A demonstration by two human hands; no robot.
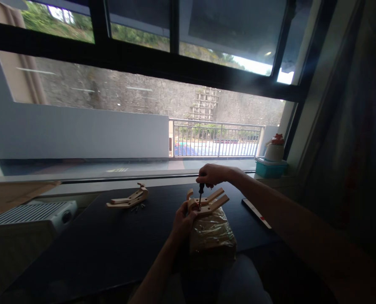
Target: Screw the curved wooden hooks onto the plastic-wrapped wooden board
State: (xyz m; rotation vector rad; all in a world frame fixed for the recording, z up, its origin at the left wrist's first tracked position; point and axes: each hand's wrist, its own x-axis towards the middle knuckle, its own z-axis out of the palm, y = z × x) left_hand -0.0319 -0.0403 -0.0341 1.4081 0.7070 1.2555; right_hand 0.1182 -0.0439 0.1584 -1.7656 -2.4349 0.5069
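Observation:
My right hand [213,175] is closed round the handle of a screwdriver [201,192], which stands upright with its tip down at a wooden frame [210,208]. This frame has angled bars and curved ends, and it rests on a box wrapped in shiny brown tape [211,230]. My left hand [184,217] grips the frame's near left end, close to the screwdriver tip. Whether a screw sits under the tip is too small to tell. Further left on the dark table lies a second wooden frame [129,199], with several loose screws [139,207] beside it.
The dark table [112,240] stands against a window. A flat white and red object [256,214] lies at its right. On the sill at right, a bottle with a red top [274,150] stands on a teal box [270,168]. A radiator [32,215] and cardboard [17,194] are at left.

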